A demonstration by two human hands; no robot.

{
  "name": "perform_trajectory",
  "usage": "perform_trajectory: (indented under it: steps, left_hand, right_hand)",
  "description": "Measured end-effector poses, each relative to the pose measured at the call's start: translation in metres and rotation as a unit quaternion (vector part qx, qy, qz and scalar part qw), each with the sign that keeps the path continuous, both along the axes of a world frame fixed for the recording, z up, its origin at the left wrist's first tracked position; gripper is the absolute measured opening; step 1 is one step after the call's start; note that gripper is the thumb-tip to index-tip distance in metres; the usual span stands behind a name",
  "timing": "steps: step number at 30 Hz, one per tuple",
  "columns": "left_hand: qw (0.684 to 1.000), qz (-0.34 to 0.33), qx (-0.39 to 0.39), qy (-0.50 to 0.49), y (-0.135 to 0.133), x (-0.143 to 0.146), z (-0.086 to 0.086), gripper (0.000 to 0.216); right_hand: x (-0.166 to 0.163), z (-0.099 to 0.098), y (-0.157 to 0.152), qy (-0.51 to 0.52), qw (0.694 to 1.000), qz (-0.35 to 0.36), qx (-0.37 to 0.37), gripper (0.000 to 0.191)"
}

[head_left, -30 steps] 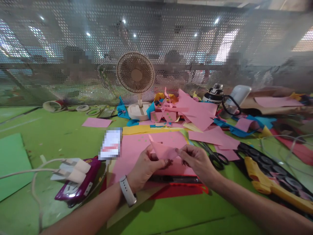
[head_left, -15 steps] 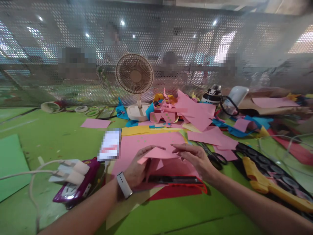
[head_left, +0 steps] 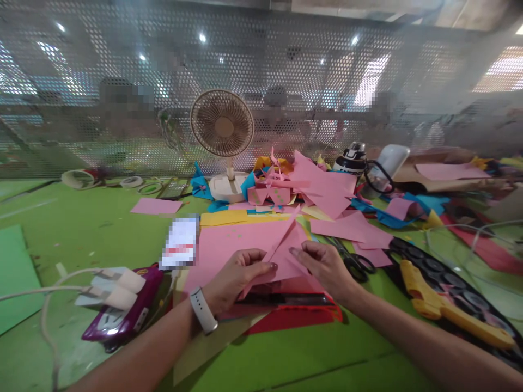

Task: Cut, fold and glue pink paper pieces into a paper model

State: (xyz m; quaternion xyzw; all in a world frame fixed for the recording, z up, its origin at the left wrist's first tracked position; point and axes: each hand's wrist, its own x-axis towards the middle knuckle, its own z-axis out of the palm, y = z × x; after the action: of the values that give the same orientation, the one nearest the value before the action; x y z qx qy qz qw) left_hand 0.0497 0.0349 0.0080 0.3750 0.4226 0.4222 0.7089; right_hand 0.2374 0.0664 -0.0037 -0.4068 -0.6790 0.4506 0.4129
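In the head view, my left hand pinches a folded piece of pink paper between thumb and fingers. Its pointed flap stands up toward the back. My right hand is closed at the paper's right edge, with thumb and fingertips on it. Under both hands lies a stack of pink sheets with yellow and red paper showing at its borders. A dark utility knife with an orange-red edge rests across the near side of the stack, partly behind my left hand.
Black scissors and a yellow glue gun lie at right. To the left are a phone and a purple power strip with plugged-in chargers. A fan, a heap of paper pieces and a bottle stand behind.
The pink paper has turned from lying low over my left hand to pointing upward, its flap raised. My right hand has come in from hovering with spread fingers to gripping the paper's edge.
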Motion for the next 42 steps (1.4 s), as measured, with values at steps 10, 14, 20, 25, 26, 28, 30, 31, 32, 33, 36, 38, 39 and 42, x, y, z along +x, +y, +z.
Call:
perform_trajectory:
  steps: [10, 14, 20, 25, 26, 28, 30, 31, 32, 33, 36, 38, 39, 42]
  left_hand:
    - [0.991, 0.075, -0.002, 0.112, 0.012, -0.007, 0.004, 0.028]
    - [0.988, 0.073, 0.016, 0.133, 0.015, -0.013, 0.002, 0.043]
    - [0.98, 0.056, 0.028, 0.186, 0.02, -0.021, 0.007, 0.044]
    - [0.982, 0.056, 0.029, 0.176, 0.02, -0.021, 0.005, 0.04]
    - [0.983, 0.057, 0.029, 0.171, 0.02, -0.021, 0.004, 0.04]
    - [0.985, 0.055, 0.027, 0.164, 0.02, -0.02, 0.003, 0.039]
    - [0.985, 0.05, 0.028, 0.162, 0.02, -0.021, 0.002, 0.039]
    - [0.985, 0.047, 0.03, 0.163, 0.02, -0.021, 0.002, 0.039]
    - [0.985, 0.044, 0.032, 0.163, 0.02, -0.021, 0.002, 0.038]
    - [0.985, 0.042, 0.033, 0.164, 0.02, -0.022, 0.001, 0.038]
    - [0.986, 0.037, 0.03, 0.161, 0.021, -0.022, 0.0, 0.036]
    - [0.986, 0.036, 0.03, 0.158, 0.021, -0.022, 0.0, 0.037]
    - [0.986, 0.036, 0.032, 0.157, 0.021, -0.022, 0.0, 0.037]
    - [0.986, 0.036, 0.039, 0.155, 0.021, -0.022, 0.001, 0.036]
  right_hand:
    - [-0.002, -0.006, 0.01, 0.048, 0.987, 0.026, -0.154, 0.039]
    - [-0.001, 0.005, 0.014, 0.031, 0.986, 0.035, -0.161, 0.04]
    - [0.048, 0.048, 0.028, -0.261, 0.962, -0.057, 0.062, 0.027]
    - [0.091, 0.048, 0.025, -0.549, 0.823, -0.118, 0.083, 0.017]
    - [0.095, 0.045, 0.025, -0.576, 0.808, -0.107, 0.061, 0.016]
    - [0.101, 0.04, 0.026, -0.599, 0.796, -0.08, 0.028, 0.021]
    - [0.106, 0.039, 0.029, -0.601, 0.796, -0.061, 0.017, 0.028]
    - [0.108, 0.041, 0.03, -0.603, 0.795, -0.057, 0.017, 0.029]
    - [0.111, 0.043, 0.032, -0.609, 0.791, -0.056, 0.02, 0.029]
    - [0.113, 0.045, 0.032, -0.617, 0.784, -0.061, 0.024, 0.028]
    - [0.116, 0.049, 0.03, -0.644, 0.758, -0.09, 0.045, 0.026]
    - [0.113, 0.047, 0.025, -0.649, 0.754, -0.089, 0.052, 0.022]
    - [0.11, 0.045, 0.022, -0.652, 0.753, -0.081, 0.05, 0.021]
    - [0.102, 0.037, 0.017, -0.66, 0.748, -0.058, 0.035, 0.024]
